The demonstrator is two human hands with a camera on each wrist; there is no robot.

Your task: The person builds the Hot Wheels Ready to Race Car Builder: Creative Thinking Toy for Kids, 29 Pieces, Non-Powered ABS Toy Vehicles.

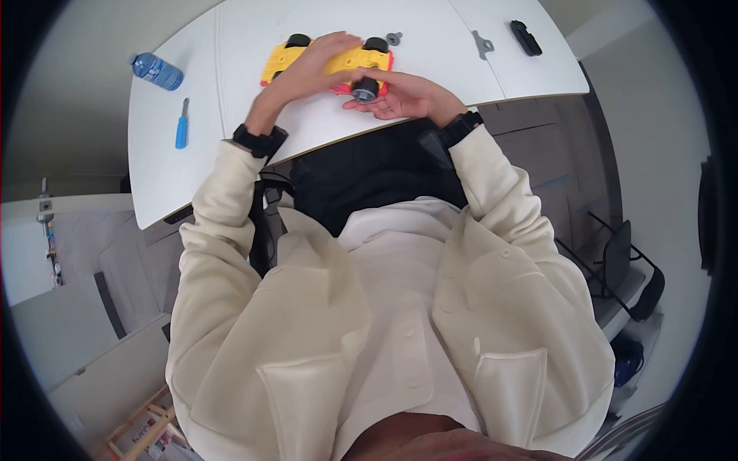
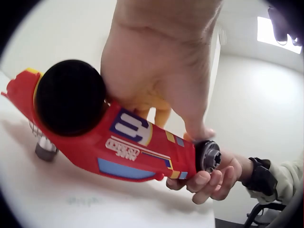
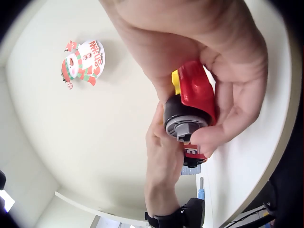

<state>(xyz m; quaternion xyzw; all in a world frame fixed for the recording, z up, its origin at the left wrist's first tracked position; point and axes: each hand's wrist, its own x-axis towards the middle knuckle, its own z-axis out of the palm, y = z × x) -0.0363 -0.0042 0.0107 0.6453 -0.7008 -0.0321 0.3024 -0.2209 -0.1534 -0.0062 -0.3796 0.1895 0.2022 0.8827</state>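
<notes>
A toy car (image 1: 350, 61) lies wheels-up above the table, its yellow underside facing the head camera. My left hand (image 1: 317, 64) reaches across that underside and grips the car. With my right hand (image 1: 406, 95) I hold the near end, fingers curled beneath the red body (image 2: 137, 147) beside a black wheel (image 3: 179, 112). A grey hub piece (image 3: 184, 128) sits on this wheel's outer face, with a right fingertip right at its edge. The left wrist view shows another large black wheel (image 2: 71, 97) and number stickers on the body's side.
A grey bolt-like piece (image 1: 393, 38) lies just beyond the car. Farther right are a flat grey piece (image 1: 483, 44) and a black object (image 1: 526, 38). To the left, a blue-handled screwdriver (image 1: 181, 132) and a water bottle (image 1: 157, 71) lie on the white table (image 1: 177, 180).
</notes>
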